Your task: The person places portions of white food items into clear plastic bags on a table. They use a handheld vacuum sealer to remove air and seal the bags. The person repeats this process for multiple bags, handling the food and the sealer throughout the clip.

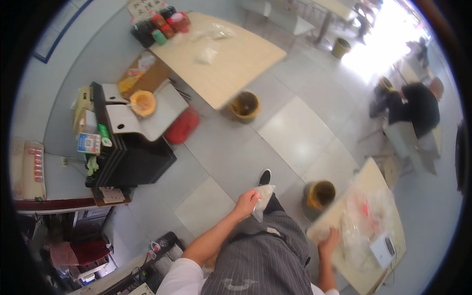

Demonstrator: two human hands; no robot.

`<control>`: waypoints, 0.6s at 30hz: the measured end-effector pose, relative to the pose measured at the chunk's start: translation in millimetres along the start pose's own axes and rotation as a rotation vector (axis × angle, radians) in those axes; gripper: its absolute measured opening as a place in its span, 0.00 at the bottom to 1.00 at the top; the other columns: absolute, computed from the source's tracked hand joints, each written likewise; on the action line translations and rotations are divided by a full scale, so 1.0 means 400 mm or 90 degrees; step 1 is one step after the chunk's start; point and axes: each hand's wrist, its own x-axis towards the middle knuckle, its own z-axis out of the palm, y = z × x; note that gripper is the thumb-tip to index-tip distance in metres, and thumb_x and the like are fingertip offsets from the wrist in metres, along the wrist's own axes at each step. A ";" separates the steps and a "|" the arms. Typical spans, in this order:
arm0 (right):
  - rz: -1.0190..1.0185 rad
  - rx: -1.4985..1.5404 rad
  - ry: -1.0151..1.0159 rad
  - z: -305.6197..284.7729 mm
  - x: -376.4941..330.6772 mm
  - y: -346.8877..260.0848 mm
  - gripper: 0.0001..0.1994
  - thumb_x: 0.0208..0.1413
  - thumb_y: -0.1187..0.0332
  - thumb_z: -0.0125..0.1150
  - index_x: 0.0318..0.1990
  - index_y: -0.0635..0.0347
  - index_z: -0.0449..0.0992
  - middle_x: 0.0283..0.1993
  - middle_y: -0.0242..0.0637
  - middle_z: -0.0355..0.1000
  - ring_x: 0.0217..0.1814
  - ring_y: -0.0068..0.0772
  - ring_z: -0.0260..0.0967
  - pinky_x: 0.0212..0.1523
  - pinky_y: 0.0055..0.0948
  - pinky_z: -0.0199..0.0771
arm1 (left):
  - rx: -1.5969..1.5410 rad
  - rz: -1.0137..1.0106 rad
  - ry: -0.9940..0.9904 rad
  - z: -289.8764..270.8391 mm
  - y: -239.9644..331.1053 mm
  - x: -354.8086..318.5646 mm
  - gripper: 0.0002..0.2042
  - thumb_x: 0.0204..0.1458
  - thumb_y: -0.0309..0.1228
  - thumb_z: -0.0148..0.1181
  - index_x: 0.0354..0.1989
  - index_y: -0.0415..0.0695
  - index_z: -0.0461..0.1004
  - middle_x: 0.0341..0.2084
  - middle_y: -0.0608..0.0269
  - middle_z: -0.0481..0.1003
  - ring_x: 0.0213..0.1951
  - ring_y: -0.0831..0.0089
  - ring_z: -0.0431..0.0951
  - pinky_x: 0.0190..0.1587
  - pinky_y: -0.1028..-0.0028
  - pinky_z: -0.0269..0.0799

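My left hand (246, 202) is closed on the gathered top of a small clear plastic bag with pale contents (264, 197), held in front of my striped apron (260, 255). What fills the bag is too blurred to name. Over the near edge of the right-hand table (322, 223) is my right hand (330, 241), its fingers loosely apart and nothing visible in them. Beside it on that table lies a heap of clear plastic bags (361, 226) with something red among them. A white kitchen scale (382, 250) stands at the heap's near end.
Yellow-lined bins stand on the tiled floor, one (320, 194) by the right table, another (245, 106) by the far table (236, 54). Left are a black counter (130, 164), a chair holding a yellow bowl (143, 103) and a red stool (183, 126). A person (418, 108) sits at right.
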 end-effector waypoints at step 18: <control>0.151 0.084 -0.055 -0.112 0.538 -0.453 0.26 0.33 0.82 0.53 0.48 0.64 0.66 0.47 0.52 0.63 0.53 0.54 0.59 0.56 0.42 0.57 | 0.296 0.198 0.351 -0.899 0.272 0.760 0.10 0.54 0.32 0.49 0.27 0.39 0.70 0.26 0.48 0.70 0.33 0.49 0.71 0.35 0.58 0.65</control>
